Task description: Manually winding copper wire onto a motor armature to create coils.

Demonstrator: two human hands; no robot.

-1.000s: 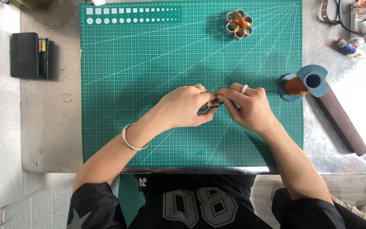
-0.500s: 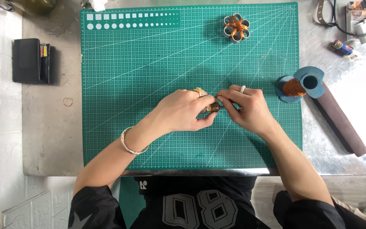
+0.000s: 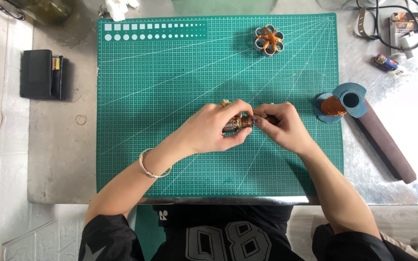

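Both hands meet over the middle of the green mat point(image 3: 170, 96). The left hand point(image 3: 209, 131) is wrapped around a small brown motor point(image 3: 238, 123), and the right hand point(image 3: 282, 126) pinches its end. A copper coil point(image 3: 269, 40) lies at one o'clock.

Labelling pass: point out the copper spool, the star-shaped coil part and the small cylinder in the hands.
copper spool point(image 3: 334, 105), head view, on the copper winding.
star-shaped coil part point(image 3: 269, 40), head view, on its orange centre.
small cylinder point(image 3: 238, 123), head view, on its middle, between both hands.
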